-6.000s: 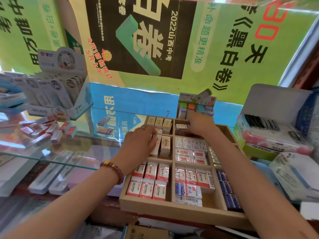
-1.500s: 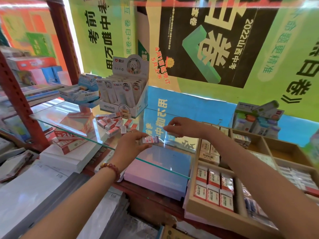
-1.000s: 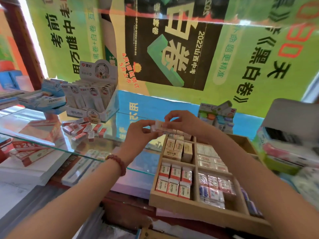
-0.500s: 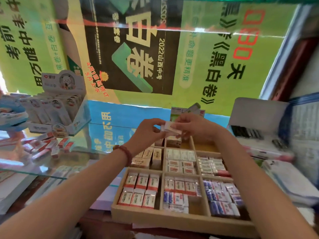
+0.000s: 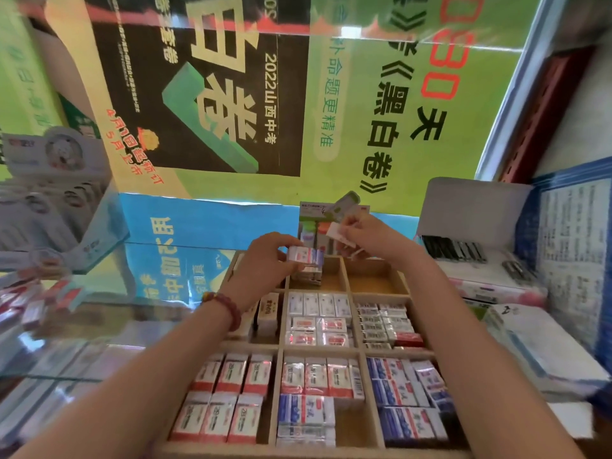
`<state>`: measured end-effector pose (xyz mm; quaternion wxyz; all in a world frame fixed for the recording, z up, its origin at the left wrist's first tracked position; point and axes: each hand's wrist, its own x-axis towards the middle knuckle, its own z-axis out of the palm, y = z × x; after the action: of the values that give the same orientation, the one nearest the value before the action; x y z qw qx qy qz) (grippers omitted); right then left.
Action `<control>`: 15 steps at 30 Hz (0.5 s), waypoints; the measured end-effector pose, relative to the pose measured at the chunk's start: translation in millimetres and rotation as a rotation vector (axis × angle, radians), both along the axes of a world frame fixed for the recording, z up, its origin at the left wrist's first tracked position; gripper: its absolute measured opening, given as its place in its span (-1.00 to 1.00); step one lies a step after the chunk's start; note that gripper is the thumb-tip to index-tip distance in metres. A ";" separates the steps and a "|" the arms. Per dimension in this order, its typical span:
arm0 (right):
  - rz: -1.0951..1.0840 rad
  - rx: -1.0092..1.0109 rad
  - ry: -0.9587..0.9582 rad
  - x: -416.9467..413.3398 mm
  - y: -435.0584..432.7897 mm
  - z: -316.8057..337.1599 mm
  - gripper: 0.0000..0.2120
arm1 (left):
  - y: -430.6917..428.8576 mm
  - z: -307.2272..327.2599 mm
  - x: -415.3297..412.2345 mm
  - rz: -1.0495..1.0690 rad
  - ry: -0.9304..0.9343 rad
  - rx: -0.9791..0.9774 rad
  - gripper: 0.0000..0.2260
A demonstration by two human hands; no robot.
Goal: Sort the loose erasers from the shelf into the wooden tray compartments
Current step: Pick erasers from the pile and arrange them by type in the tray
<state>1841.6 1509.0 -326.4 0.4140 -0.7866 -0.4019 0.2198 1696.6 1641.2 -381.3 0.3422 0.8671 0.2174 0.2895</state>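
In the head view, our left hand [image 5: 265, 263] pinched a wrapped eraser [image 5: 306, 255] over the wooden tray [image 5: 374, 284], at its twelve o'clock box, likely to join its kind. At one o'clock, our right hand [image 5: 367, 241] pinched a white eraser [image 5: 334, 231], probably next.

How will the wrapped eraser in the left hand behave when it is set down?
The eraser is a small flat-sided block, so it probably lies still and will not roll. Its glossy wrapper may slip a little in the fingers of the left hand. On the stack below, it could slide off.
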 end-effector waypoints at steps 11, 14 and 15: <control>0.055 -0.388 -0.857 -30.9 30.3 -38.6 -0.81 | 14.2 -17.0 -4.9 0.146 -0.148 -0.064 -0.83; -0.012 -0.423 -1.042 -34.6 41.2 -47.3 -0.88 | 12.4 -17.8 -5.4 0.165 -0.163 -0.057 -0.83; -0.028 -0.435 -1.048 -37.6 43.8 -48.4 -0.89 | 13.2 -18.8 -7.5 0.166 -0.157 -0.059 -0.83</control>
<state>1804.0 1552.8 -374.8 -0.0095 -0.8631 -0.4886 -0.1276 1689.1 1654.5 -400.1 0.3585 0.8102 0.2695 0.3773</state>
